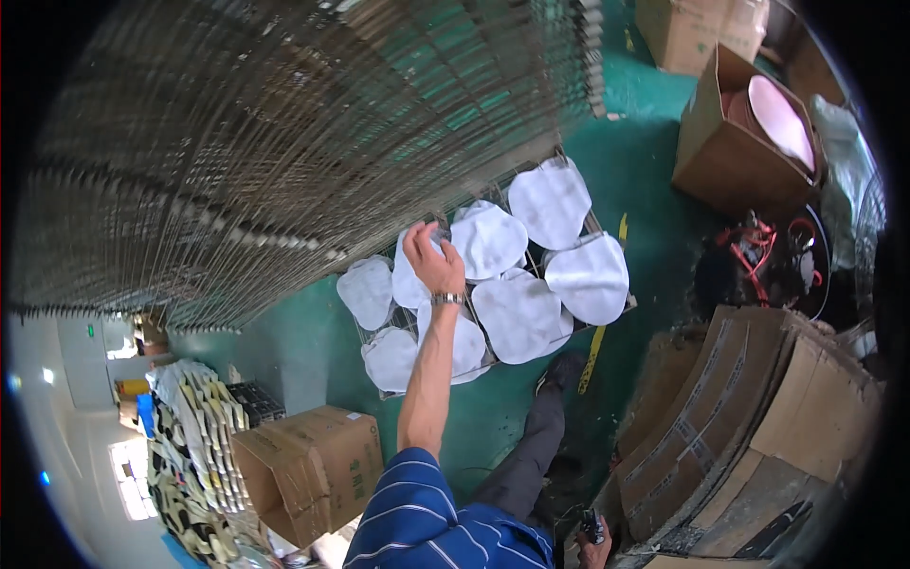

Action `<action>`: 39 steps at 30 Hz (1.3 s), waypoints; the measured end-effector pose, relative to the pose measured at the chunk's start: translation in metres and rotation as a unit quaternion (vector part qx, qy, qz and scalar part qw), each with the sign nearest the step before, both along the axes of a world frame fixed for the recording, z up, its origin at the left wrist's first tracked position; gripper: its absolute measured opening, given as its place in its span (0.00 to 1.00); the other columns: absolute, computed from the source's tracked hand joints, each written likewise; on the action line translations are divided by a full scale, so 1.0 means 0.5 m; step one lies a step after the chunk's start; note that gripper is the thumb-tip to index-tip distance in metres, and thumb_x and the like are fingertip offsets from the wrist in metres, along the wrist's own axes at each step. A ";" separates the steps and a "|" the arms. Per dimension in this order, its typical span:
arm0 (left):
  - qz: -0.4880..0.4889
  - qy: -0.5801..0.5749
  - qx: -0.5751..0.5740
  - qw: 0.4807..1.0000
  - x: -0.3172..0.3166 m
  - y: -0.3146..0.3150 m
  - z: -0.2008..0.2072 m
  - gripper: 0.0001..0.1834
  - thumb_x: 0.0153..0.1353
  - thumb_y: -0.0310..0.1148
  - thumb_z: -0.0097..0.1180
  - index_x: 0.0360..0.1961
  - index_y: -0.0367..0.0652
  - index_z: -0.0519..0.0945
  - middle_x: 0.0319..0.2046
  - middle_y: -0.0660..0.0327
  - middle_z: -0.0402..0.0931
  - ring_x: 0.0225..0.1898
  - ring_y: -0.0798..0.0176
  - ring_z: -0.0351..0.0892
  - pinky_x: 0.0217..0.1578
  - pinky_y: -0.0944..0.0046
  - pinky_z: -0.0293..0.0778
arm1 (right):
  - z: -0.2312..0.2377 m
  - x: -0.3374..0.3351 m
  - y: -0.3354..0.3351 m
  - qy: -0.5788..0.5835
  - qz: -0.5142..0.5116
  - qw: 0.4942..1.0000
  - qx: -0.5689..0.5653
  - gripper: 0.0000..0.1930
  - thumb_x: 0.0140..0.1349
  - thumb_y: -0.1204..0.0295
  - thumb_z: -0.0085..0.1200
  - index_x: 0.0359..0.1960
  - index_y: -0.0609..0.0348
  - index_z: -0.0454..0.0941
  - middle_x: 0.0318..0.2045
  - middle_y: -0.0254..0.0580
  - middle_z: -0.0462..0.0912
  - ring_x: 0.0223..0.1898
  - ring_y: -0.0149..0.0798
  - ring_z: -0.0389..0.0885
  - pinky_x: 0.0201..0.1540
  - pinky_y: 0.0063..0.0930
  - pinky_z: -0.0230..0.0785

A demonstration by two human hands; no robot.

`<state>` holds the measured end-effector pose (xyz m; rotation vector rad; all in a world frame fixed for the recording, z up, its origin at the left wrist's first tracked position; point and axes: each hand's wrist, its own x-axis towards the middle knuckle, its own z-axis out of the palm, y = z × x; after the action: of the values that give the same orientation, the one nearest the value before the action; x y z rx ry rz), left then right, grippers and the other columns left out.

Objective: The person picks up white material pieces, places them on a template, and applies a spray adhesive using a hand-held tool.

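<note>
Several white, rounded, seat-shaped pads [517, 315] lie in stacks on a low metal grid rack [488, 353]. My left hand [436, 264], with a metal watch [447, 299] on its wrist, is over the pads in the middle-left of the rack. Its thumb and fingers curve apart, and no held thing shows between them; whether the fingertips touch the white pad [408, 283] below is unclear. Low in the picture, beside my leg, my right hand [594, 548] is closed around a small dark handheld device [591, 523], whose exact kind is hard to make out.
A tall stack of wire racks [284, 142] rises beyond the pads. An open carton [308, 474] stands at lower left, near piled pale pieces [204, 417]. At right are large cartons [711, 427], a box with pink round pieces [701, 152], and a dark tub with red straps [754, 261].
</note>
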<state>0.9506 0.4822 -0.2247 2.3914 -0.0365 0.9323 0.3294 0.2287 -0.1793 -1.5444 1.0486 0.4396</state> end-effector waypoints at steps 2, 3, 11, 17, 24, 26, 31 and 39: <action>0.005 -0.025 0.054 0.998 0.036 0.037 0.050 0.20 0.47 0.19 0.57 0.45 0.41 0.77 0.54 0.51 0.71 0.57 0.42 0.70 0.58 0.45 0.66 | -0.033 -0.049 -0.002 -0.039 0.072 0.994 -0.072 0.26 0.61 0.70 0.62 0.61 0.67 0.74 0.54 0.53 0.82 0.55 0.46 0.77 0.59 0.36 0.68; 0.016 -0.030 0.050 0.998 0.046 0.058 0.062 0.20 0.47 0.19 0.57 0.45 0.41 0.77 0.54 0.51 0.71 0.57 0.42 0.70 0.58 0.45 0.66 | -0.037 -0.066 -0.009 -0.045 0.082 0.993 -0.076 0.26 0.61 0.70 0.62 0.61 0.67 0.74 0.54 0.53 0.82 0.55 0.46 0.77 0.59 0.36 0.68; 0.035 0.092 0.170 0.980 0.023 0.036 0.047 0.17 0.47 0.22 0.59 0.42 0.40 0.78 0.63 0.51 0.62 0.56 0.41 0.70 0.55 0.45 0.69 | -0.013 -0.124 -0.022 -0.101 0.010 0.994 -0.038 0.27 0.64 0.64 0.60 0.62 0.65 0.74 0.51 0.51 0.83 0.52 0.46 0.78 0.57 0.34 0.69; 0.011 0.245 0.234 0.941 -0.245 -0.037 -0.097 0.20 0.52 0.28 0.59 0.48 0.37 0.79 0.62 0.46 0.67 0.53 0.40 0.77 0.50 0.45 0.73 | 0.019 -0.147 0.014 0.077 -0.125 0.989 0.002 0.40 0.47 0.77 0.62 0.67 0.71 0.67 0.45 0.49 0.84 0.38 0.38 0.83 0.42 0.28 0.76; -0.244 0.775 0.303 0.498 -0.520 -0.028 -0.266 0.17 0.52 0.31 0.52 0.41 0.43 0.86 0.42 0.48 0.85 0.42 0.45 0.86 0.43 0.49 0.81 | 0.080 -0.218 0.075 -0.032 -0.112 0.989 -0.086 0.36 0.51 0.71 0.64 0.64 0.69 0.71 0.47 0.54 0.84 0.44 0.40 0.82 0.49 0.31 0.73; -0.319 0.679 0.356 0.557 -0.616 -0.096 -0.194 0.19 0.52 0.31 0.52 0.45 0.46 0.86 0.45 0.49 0.85 0.44 0.45 0.86 0.46 0.49 0.80 | 0.106 -0.263 0.093 -0.023 -0.166 0.980 -0.110 0.35 0.52 0.72 0.63 0.64 0.69 0.71 0.47 0.53 0.84 0.44 0.40 0.82 0.48 0.31 0.73; -0.433 0.599 0.205 0.642 -0.806 -0.186 -0.120 0.22 0.55 0.34 0.52 0.52 0.51 0.84 0.53 0.51 0.81 0.56 0.45 0.79 0.58 0.52 0.74 | 0.227 -0.396 0.161 -0.041 -0.307 0.929 -0.201 0.33 0.54 0.74 0.62 0.64 0.68 0.72 0.46 0.54 0.84 0.42 0.39 0.82 0.48 0.31 0.74; -0.273 0.855 -0.023 0.439 -0.870 -0.066 -0.243 0.17 0.67 0.36 0.53 0.51 0.39 0.82 0.39 0.52 0.84 0.30 0.51 0.83 0.25 0.51 0.78 | 0.472 -0.588 0.233 -0.038 -0.448 0.838 -0.308 0.31 0.54 0.73 0.65 0.62 0.63 0.74 0.49 0.59 0.84 0.49 0.56 0.84 0.53 0.37 0.75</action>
<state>0.5158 0.4493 -0.3460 1.8504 0.0011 -1.8725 0.0351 0.3450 0.0565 -1.3687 1.8049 -0.6715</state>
